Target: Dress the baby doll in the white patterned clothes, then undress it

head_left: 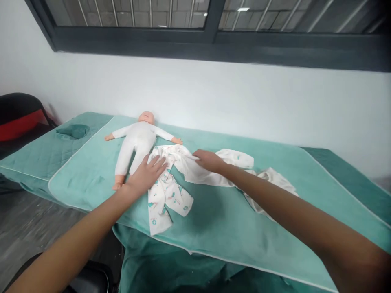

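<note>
Printed white garment (179,199): on green bed (244,240), just beside doll (140,136). Left hand (146,174): fingers spread over garment. Right hand (210,160): fingers pinching garment's upper edge. Fabric likely light, limp, crease-prone; best grip probably at seams.

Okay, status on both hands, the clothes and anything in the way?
Left hand spread flat on printed garment. Right hand gripping white cloth beside it. Doll lying close by left hand.

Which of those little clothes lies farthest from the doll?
The crumpled off-white one, partly hidden by the right forearm; the other clothes lie nearer the doll.
</note>
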{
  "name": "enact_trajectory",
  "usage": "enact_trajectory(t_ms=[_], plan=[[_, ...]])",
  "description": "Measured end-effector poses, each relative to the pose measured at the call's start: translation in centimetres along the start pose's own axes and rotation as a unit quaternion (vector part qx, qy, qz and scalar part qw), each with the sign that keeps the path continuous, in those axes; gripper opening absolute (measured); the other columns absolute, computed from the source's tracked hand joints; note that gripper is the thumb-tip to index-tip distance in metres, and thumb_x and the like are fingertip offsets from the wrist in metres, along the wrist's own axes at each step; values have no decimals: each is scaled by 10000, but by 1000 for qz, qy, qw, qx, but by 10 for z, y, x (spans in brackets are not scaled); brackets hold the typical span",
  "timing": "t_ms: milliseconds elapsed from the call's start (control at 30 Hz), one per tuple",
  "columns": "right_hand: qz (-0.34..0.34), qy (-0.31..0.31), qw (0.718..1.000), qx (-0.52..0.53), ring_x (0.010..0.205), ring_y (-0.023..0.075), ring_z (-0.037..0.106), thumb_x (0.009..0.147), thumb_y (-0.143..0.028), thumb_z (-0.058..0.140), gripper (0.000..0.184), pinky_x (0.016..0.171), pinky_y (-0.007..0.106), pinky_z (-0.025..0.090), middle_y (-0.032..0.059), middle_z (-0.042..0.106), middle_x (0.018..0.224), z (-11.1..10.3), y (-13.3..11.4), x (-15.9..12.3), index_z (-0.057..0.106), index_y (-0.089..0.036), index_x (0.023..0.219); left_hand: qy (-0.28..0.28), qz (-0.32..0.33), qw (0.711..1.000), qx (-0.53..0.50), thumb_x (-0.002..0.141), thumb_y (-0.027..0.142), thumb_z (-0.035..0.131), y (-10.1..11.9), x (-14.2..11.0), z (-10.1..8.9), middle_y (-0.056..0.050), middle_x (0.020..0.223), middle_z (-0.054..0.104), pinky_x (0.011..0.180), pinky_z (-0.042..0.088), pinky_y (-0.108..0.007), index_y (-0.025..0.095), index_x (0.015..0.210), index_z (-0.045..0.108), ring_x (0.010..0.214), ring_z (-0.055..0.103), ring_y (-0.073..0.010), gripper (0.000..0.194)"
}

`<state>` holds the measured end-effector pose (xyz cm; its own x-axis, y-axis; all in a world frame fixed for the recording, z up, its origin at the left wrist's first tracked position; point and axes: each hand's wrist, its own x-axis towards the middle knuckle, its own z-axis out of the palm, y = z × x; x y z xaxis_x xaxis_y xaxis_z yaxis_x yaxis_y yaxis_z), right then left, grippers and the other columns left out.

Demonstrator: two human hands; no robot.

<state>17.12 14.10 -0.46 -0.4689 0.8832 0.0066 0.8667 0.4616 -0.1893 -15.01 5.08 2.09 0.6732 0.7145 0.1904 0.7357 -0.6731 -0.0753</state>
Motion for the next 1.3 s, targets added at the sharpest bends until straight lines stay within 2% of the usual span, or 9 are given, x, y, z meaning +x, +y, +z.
enact_trajectory(t_ms=[200,367,467,667,833,967,1100,1200,1300], plan=[[-194,-27,980,14,1123,250,638,998,-242,470,303,889,347,516,102,661,1233,-25,-93,-82,617,-226,1263,36,31,999,11,832,53,528,44,54,-9,-166,1512,512,1201,222,-612,174,1243,653,1448,407,-347,447],[1,-7,998,66,1080,327,670,894,-426,678,794,838,385,527,162,554,1419,-55,-73,-116,296,-231,1563,80,-144,982,-93,869,106,477,61,75,-33,-139,1105,716,979,468,-429,171,1135,655,1097,648,-295,327],[123,10,983,137,1162,368,634,844,-477,721,826,911,429,521,198,563,1415,-66,-42,-122,351,-193,1526,187,-213,921,-265,865,122,442,71,81,-54,-92,1121,713,924,478,-349,188,1193,635,1069,649,-255,386],[15,-5,877,480,1117,286,659,795,-514,746,686,938,418,547,107,666,1289,-46,-60,-149,510,-228,1372,203,-218,734,-611,825,238,539,119,71,-71,-55,1157,704,905,515,-319,188,1208,630,1043,648,-216,397],[11,-11,688,726,1147,315,669,744,-560,726,600,930,453,564,49,692,1286,-4,-130,-169,617,-330,1288,115,-127,799,-576,689,312,792,148,15,-60,-99,1371,596,1119,423,-386,206,1353,545,1292,540,-290,716],[-72,-162,590,788,1212,316,654,706,-625,720,499,955,467,562,-29,708,1268,24,-171,-166,688,-446,1171,87,-212,858,-459,718,259,736,146,-54,-43,-93,1298,630,1051,478,-396,241,1266,583,1205,586,-306,569],[-161,-279,670,669,1249,281,637,741,-497,793,479,1057,472,502,-40,687,1315,28,-166,-149,685,-468,1207,98,-375,829,-404,747,284,646,131,-134,-17,-41,1051,714,914,546,-409,227,1130,611,967,669,-272,388],[-124,-198,728,645,1204,296,660,832,-510,714,420,1090,523,472,47,690,1306,26,-128,-139,694,-373,1229,181,-509,777,-324,760,358,634,126,-203,6,-70,1216,695,1039,493,-446,220,1237,571,1127,650,-300,500],[-6,-64,716,695,1199,292,655,849,-514,697,328,1059,460,510,99,667,1330,38,-77,-133,726,-394,1153,218,-636,705,-227,808,440,597,129,-273,21,-82,1306,660,1093,460,-439,247,1275,546,1234,614,-308,508]])
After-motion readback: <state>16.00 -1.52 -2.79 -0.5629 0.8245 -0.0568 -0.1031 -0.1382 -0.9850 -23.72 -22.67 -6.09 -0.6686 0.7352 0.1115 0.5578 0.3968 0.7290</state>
